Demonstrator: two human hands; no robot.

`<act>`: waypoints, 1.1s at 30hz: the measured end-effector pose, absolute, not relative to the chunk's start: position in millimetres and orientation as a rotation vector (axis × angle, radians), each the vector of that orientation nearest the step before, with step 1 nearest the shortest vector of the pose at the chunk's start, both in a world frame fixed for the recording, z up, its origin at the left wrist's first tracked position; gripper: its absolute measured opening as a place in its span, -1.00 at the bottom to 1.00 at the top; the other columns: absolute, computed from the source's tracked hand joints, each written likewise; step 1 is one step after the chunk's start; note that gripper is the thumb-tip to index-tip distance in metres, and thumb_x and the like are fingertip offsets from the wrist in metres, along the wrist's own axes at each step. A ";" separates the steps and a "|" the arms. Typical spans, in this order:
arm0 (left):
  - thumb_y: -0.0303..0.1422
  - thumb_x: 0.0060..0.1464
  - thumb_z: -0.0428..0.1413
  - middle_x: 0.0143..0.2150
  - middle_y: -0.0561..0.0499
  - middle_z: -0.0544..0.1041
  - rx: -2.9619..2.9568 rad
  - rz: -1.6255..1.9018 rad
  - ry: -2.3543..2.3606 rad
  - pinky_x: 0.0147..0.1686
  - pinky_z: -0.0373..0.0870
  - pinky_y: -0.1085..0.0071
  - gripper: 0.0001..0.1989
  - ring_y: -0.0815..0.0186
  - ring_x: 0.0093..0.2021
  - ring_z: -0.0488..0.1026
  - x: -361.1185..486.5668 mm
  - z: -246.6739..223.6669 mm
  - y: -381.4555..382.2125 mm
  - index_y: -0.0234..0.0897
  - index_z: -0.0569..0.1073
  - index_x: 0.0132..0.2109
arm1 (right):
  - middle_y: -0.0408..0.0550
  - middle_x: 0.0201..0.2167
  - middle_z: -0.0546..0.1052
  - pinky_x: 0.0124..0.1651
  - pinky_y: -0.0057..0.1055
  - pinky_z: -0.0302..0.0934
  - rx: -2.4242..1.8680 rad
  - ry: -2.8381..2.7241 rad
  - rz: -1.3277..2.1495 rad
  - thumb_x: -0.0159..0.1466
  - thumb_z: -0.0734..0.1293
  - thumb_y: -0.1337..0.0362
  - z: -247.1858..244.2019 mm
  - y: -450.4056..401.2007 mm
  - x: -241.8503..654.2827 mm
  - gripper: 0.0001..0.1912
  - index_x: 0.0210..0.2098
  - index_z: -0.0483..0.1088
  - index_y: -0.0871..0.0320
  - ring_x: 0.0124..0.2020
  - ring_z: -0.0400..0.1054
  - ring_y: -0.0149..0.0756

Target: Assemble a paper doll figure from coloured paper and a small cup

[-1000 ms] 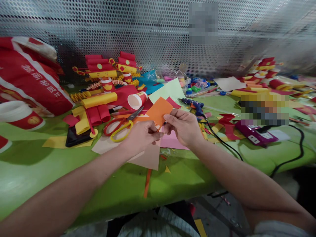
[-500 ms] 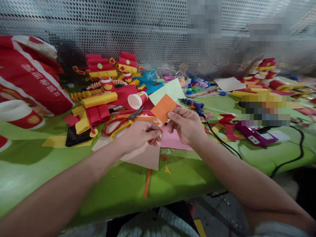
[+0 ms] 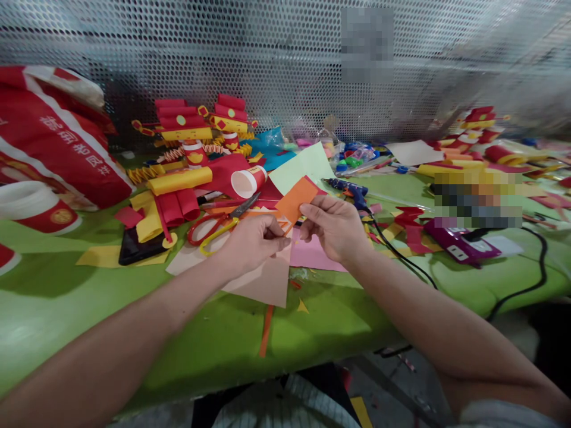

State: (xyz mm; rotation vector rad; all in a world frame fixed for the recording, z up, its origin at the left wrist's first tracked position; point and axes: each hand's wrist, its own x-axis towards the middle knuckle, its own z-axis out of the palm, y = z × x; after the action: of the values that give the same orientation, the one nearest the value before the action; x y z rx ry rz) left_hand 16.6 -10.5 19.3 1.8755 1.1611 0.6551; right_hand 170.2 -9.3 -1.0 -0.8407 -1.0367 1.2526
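Above the green surface [image 3: 339,321], your right hand [image 3: 338,229] pinches the flat orange paper piece [image 3: 294,200] by its edge, seemingly to steady it, while your left hand [image 3: 253,242] grips what looks like its thin lower strip [image 3: 289,228].

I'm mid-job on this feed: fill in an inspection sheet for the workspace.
Surface: green-covered table; orange strip lying near the front edge.
Job's things: orange paper held up; scissors on the table beside the left hand.
Clutter: red-and-white paper cup on its side, paper scraps, black phone partly under paper.
Grippers: right hand pinches the orange paper; left hand close by, its grip hidden.
Cables: black cord runs from the glue gun behind the right forearm; black cable loops from the purple power strip to the table edge.
Surroundings: perforated metal screen behind; yellow paper below the table.
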 end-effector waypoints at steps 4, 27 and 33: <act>-0.49 -0.13 0.14 -0.63 0.18 0.29 1.894 0.703 1.215 -0.61 0.12 0.56 -0.83 0.53 -0.63 0.21 16.1 18.7 -10.8 -0.32 0.28 -0.56 | -0.31 -0.84 0.29 -0.78 -0.58 0.12 -0.841 -1.053 1.247 -0.14 0.49 0.13 -1.4 -9.2 170.6 -0.65 -0.63 0.27 0.18 -0.81 0.26 -0.46; -0.43 -0.06 0.11 -0.57 0.11 0.40 1.732 0.648 1.095 -0.51 0.30 0.52 -0.87 0.46 -0.57 0.39 15.1 17.5 -8.1 -0.33 0.34 -0.51 | -0.30 -0.82 0.33 -0.78 -0.59 0.13 -0.839 -1.046 1.258 -0.13 0.48 0.20 -0.9 -9.3 170.2 -0.71 -0.61 0.31 0.20 -0.80 0.28 -0.45; -0.46 -0.10 0.11 -0.64 0.16 0.32 1.896 0.736 1.220 -0.58 0.19 0.52 -0.83 0.47 -0.61 0.31 16.1 16.8 -11.5 -0.31 0.28 -0.57 | -0.26 -0.77 0.40 -0.78 -0.58 0.13 -0.880 -1.046 1.260 -0.17 0.49 0.14 0.1 -11.1 168.0 -0.68 -0.59 0.33 0.20 -0.80 0.26 -0.48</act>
State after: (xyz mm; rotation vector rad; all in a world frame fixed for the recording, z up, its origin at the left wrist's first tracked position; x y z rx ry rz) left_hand 16.1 -11.5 16.8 1.8961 1.2196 0.7359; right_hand 168.0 -11.1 0.1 -0.8800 -1.0463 1.2595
